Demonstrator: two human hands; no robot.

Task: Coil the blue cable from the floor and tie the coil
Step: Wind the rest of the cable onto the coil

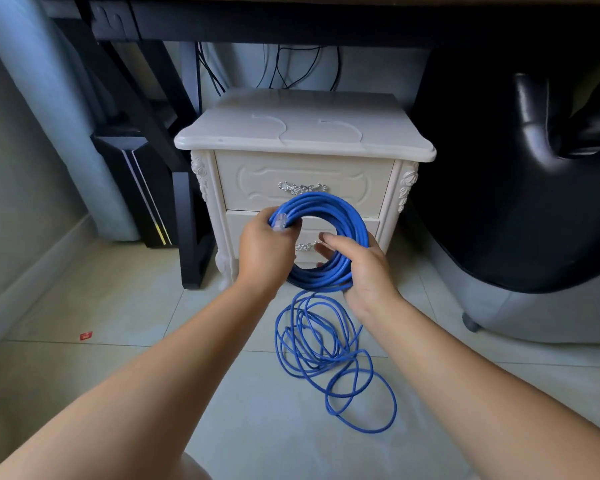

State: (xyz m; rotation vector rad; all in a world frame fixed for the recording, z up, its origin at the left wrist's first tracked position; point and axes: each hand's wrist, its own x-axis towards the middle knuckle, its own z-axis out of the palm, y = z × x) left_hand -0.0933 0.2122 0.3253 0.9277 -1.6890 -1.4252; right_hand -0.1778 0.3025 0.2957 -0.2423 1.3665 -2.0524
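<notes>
Head view: we see both bare arms reaching fwd over a pale tiled floor. Left hand is closed around the upper-left part of the blue cable coil, fingers pressed together on the bundle, w/ the clear plug end sticking out by the thumb. Right hand sits at the coil's lower-right; fingers are loosely spread, pointing left thru the ring's middle, w/ the strands running across the palm side. We cannot tell how firmly it grips.

Coil is held upright in the air, in front of the lower drawer of a white nightstand. Rest of the cable hangs down from the coil's bottom and lies as a loose tangle of loops on the floor, near side of the nightstand, betw. the two forearms.

Far left: black desk frame and a dark PC case. Far right: black leather chair. Small red scrap on the floor, left, well apart from the cable.
</notes>
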